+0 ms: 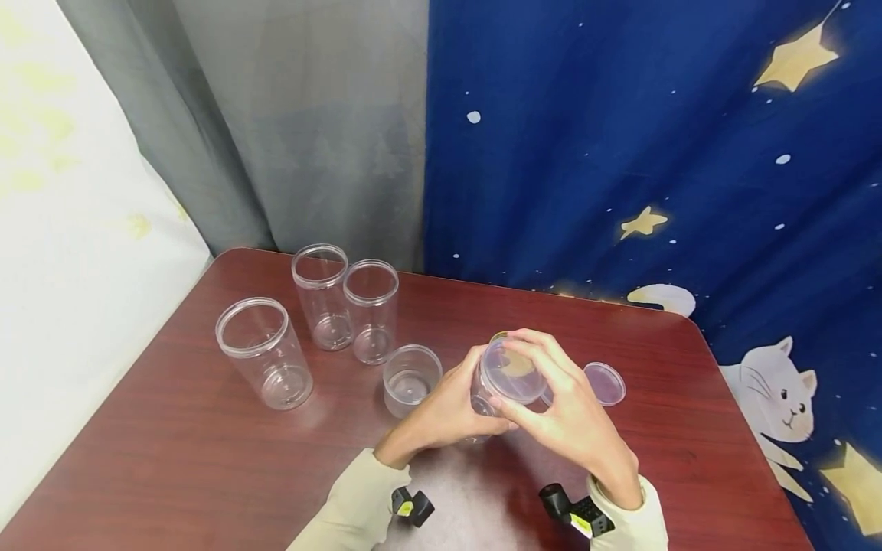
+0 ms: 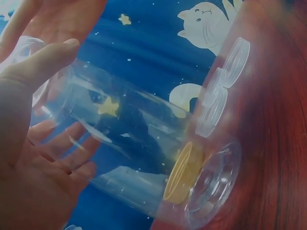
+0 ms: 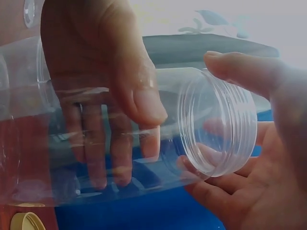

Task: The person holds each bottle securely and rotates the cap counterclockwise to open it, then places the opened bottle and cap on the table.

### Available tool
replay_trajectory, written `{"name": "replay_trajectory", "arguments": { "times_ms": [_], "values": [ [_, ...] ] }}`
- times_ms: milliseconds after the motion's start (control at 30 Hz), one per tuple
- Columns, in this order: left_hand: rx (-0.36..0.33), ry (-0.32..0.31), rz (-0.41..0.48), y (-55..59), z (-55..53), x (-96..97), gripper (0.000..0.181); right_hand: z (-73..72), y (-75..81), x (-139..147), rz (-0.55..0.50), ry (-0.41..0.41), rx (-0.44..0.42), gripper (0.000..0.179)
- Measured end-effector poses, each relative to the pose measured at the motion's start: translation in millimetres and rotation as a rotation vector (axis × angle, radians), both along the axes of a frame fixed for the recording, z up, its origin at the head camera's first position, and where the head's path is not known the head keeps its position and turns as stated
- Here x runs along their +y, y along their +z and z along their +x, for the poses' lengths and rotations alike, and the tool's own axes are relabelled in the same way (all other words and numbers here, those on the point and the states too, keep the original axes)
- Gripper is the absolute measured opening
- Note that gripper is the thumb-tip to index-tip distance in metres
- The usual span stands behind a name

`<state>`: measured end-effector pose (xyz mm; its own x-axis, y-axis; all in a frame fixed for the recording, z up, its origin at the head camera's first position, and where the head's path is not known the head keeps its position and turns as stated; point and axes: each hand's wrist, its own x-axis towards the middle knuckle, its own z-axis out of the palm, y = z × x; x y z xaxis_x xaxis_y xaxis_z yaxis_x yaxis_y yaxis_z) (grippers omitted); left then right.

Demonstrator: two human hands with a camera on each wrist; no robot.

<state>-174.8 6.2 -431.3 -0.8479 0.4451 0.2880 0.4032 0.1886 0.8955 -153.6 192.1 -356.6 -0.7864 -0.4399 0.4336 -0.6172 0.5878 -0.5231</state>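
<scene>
A tall clear plastic jar stands between both hands over the table. My left hand grips its body from the left; in the right wrist view, that thumb and the fingers wrap around the wall. A translucent ribbed lid sits at the jar's mouth. My right hand holds this lid by its edge, thumb on the near side and fingers on the far side. Seen through and past the jar's lower end, a gold lid lies on the table.
Left of the hands stand a wide clear jar, two slimmer jars and a short clear tub, all without lids. Several translucent lids lie to the right on the reddish wooden table. Curtains hang behind.
</scene>
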Motion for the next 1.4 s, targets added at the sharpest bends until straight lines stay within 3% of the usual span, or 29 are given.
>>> {"name": "replay_trajectory", "arguments": {
  "times_ms": [367, 867, 1000, 1233, 1400],
  "values": [
    [-0.045, -0.053, -0.022, 0.9, -1.2, -2.1, 0.088, 0.3, 1.4, 5, -0.019, 0.053, -0.035, 0.060],
    [0.046, -0.039, -0.088, 1.5, 0.0, -1.0, 0.092, 0.4, 5.5, 14, -0.065, 0.108, -0.119, 0.057],
    [0.023, -0.022, -0.083, 1.3, 0.7, -2.7, 0.092, -0.9, 5.2, 16, -0.106, 0.098, -0.137, 0.058],
    [0.044, 0.012, -0.065, 3.0, -0.7, -1.2, 0.093, -0.4, 4.3, 23, -0.126, 0.032, -0.082, 0.064],
    [0.033, 0.078, -0.049, 6.4, -0.7, -1.4, 0.090, 1.2, 6.8, 27, -0.137, -0.027, -0.057, 0.072]
  ]
}}
